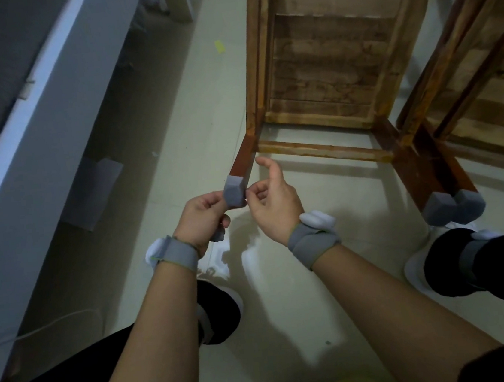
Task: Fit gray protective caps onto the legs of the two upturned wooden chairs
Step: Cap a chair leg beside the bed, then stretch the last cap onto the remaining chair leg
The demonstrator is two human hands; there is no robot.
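Two upturned wooden chairs stand on the floor, one in the middle [330, 65] and one at the right [482, 70]. A gray cap [234, 192] sits on the end of the middle chair's near left leg [243, 157]. My left hand [202, 217] grips this cap from the left with curled fingers. My right hand [272, 201] pinches its right edge with thumb and bent fingers, the forefinger sticking up. Two more gray caps [453, 207] cover the leg ends that meet at the right.
A white bed frame [22, 173] with a dark mattress runs along the left. My feet in white shoes [419, 266] stand on the pale floor [289, 312] near the capped legs. A yellow scrap [219, 47] lies on the floor further off.
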